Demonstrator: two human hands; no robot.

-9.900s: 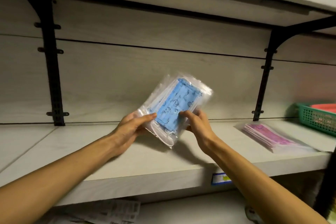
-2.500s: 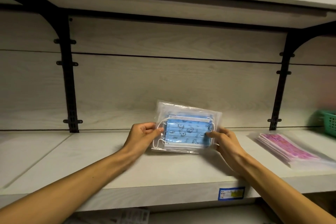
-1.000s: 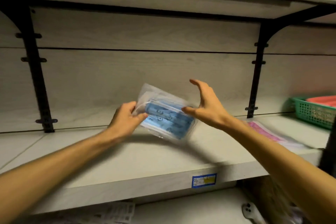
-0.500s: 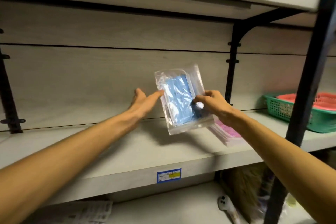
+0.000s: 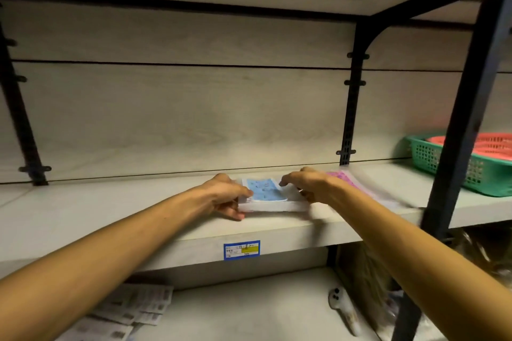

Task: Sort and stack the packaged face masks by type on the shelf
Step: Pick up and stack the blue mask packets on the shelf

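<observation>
Clamping the blue mask pack (image 5: 264,192), both hands' grips; green basket (image 5: 454,166) holds red basket (image 5: 496,144).

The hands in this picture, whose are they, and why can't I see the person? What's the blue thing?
The camera sits on the person's head and looks down, so you see only their arms. The left hand and right hand hold a clear pack of blue face masks, one at each end, low on the pale shelf. Right beside it lies a pack of pink masks, partly hidden by the right wrist. Farther right stands a green basket with something red in it. The person is sorting masks by kind.
</observation>
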